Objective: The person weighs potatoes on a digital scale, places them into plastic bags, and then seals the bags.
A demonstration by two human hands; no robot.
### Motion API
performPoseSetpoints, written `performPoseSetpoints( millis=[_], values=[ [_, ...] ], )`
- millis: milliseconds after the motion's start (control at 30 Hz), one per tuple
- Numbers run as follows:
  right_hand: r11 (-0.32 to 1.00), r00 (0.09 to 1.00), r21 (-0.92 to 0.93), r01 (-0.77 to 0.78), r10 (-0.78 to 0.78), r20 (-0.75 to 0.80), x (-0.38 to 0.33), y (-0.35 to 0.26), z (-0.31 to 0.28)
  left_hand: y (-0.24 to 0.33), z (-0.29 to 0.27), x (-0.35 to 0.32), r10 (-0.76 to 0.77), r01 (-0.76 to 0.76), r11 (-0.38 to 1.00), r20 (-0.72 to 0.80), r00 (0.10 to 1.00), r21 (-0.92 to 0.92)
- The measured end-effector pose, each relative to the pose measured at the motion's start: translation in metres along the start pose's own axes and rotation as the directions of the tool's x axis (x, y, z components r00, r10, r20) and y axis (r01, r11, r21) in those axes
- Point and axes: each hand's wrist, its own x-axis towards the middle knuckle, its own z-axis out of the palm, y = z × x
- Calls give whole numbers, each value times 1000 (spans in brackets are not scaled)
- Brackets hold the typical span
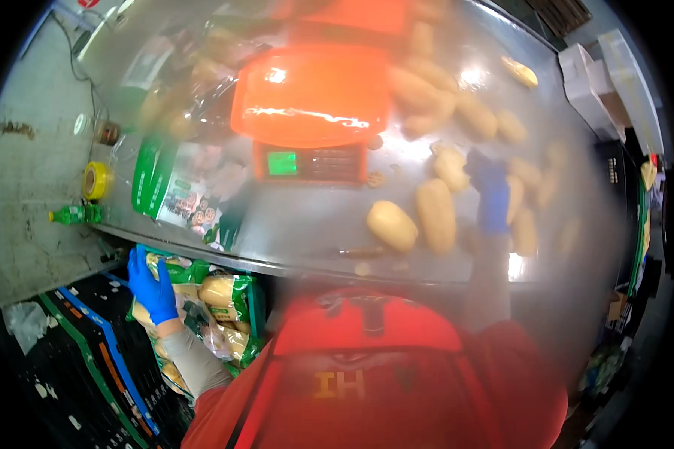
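Observation:
My left hand (153, 288), in a blue glove, is over a crate (257, 307) at the table's near left edge. Its fingers are stretched out, touching the bags inside. These clear-and-green bags (221, 292) hold pale pieces that look like lotus root. On the right, my right hand (493, 191), also blue-gloved, reaches onto the metal table among loose lotus roots (436, 215). Haze blurs its fingers, and whether it grips the lotus root (515, 198) beside it cannot be told. Another lotus root (392, 224) lies nearer the middle.
An orange scale (311, 162) with a lit green display carries an orange tray (311, 93). Printed green-and-clear bags (191, 187) lie left of it. Yellow tape (97, 181) and a green bottle (75, 215) are at the left edge. Black crates (90, 374) stand lower left; white boxes (595, 90) sit far right.

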Motion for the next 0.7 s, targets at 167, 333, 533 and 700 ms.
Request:
performPoseSetpoints(
  millis=[167,333,533,700],
  values=[
    [958,978,-278,63,-4,209,-70,57,28,124,54,36,293,-147,832,198,935,-536],
    [597,834,-601,532,-245,495,-103,59,67,210,93,17,556,-233,690,296,777,-685],
    [807,894,-452,379,-193,404,-98,79,67,246,133,-9,628,-32,559,398,668,-828],
    [812,901,471,-346,147,409,-97,73,64,284,123,-15,656,472,367,583,479,-801]
  ],
)
